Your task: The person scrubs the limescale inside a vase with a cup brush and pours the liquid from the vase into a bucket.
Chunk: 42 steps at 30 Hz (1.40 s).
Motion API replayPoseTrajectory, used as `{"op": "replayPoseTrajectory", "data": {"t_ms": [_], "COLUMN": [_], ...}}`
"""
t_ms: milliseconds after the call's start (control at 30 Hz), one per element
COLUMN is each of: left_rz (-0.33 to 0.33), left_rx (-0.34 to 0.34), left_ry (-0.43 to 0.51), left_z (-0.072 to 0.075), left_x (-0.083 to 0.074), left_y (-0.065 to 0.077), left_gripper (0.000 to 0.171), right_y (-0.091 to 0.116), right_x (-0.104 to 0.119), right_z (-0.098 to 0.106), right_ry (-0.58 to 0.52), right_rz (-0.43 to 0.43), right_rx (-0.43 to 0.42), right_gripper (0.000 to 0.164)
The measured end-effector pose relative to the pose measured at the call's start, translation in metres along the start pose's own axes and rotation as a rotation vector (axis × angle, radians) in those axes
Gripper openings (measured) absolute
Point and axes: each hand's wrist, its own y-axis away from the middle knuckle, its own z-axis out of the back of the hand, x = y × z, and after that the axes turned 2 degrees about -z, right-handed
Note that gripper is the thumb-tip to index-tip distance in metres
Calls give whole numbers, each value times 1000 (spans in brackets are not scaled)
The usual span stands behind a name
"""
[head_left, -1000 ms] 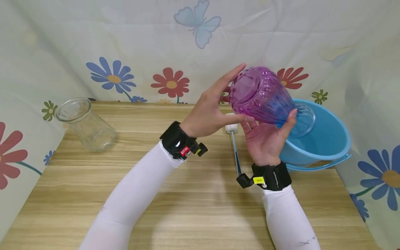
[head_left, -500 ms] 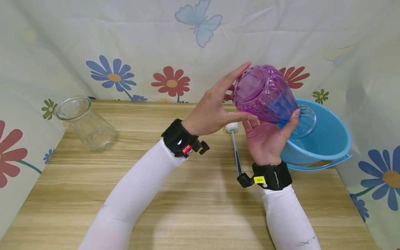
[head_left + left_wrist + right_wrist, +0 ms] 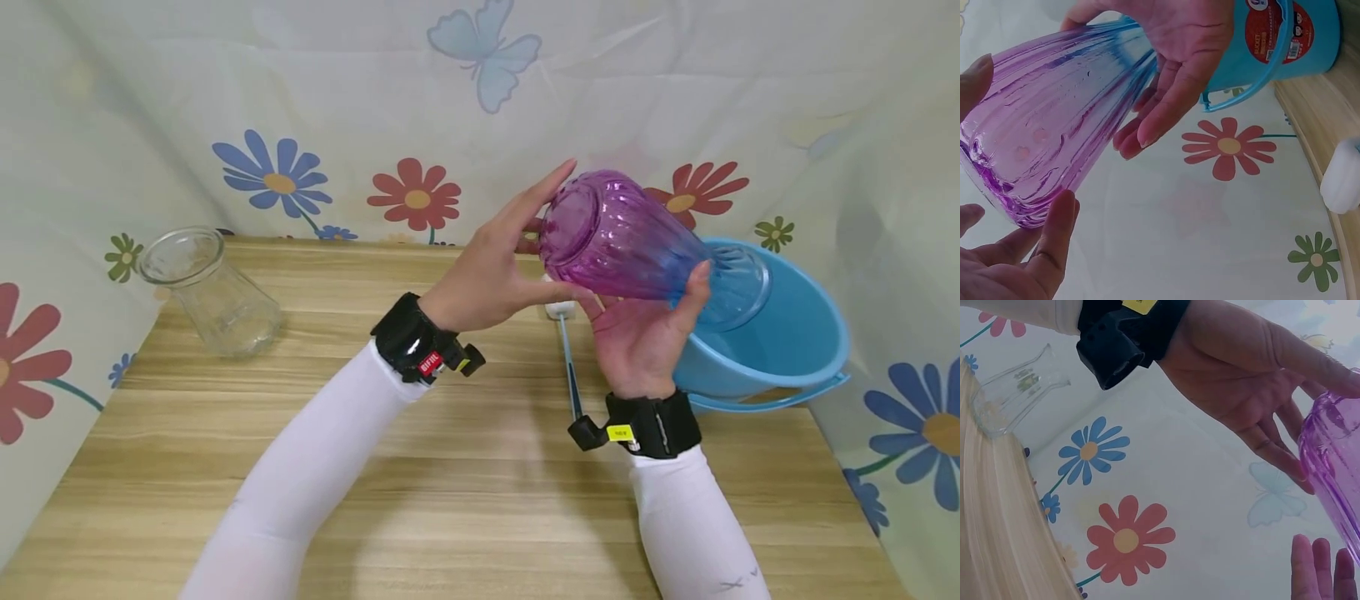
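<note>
A ribbed glass vase (image 3: 622, 237), purple at the base and fading through blue to a clear flared mouth, is held tilted in the air. Its mouth points down to the right, over the blue bucket (image 3: 795, 367). My left hand (image 3: 491, 271) grips the purple base, thumb below and fingers above. Around the narrow blue neck, my right hand (image 3: 645, 337) holds from underneath, its thumb on the near side. In the left wrist view, the left fingertips (image 3: 1060, 215) touch the base of the vase (image 3: 1054, 125). The inside of the bucket is partly hidden behind the vase.
A clear glass jar (image 3: 232, 312) stands at the left of the wooden table (image 3: 450, 500). Behind the hands lies a brush with a white head (image 3: 561, 310) and a thin blue handle (image 3: 567, 358). A flowered curtain (image 3: 337, 83) encloses the back and sides.
The vase's base has shifted a little left and down with my left hand, so more of its side shows. My right hand stays nearly in place at the neck.
</note>
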Motion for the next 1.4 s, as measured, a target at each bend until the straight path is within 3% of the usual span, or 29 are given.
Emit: {"op": "replayPoseTrajectory", "data": {"t_ms": [467,700,900,1033,1133,1233,1400], "left_rz": [154,248,295,327,352,374,417], "left_rx": [-19,-46,-66,-74,-82,-90,-101], "left_ry": [63,139,165,196,217,249,266], "left_z": [14,13,13,13,15,17,20], "left_x": [18,28,42,60,64,67,82], "left_y": [39,62,82,96,106,114,129], "left_gripper": [102,102,105,107,106,104,103], "right_y": [8,15,17,16,15,12,5], "right_x": [-13,-19,-26,-32,-38,-45,-57], "right_z": [-3,-6,-11,-17,-21,-24,-29], "right_ry": [292,443,499,570,664,764,839], "right_rz": [-41,-12,13,-18,-64,-104,-142], "right_rx": [-12,10,20,33,38,51,127], "right_gripper": [82,72,63,53,47,47,50]}}
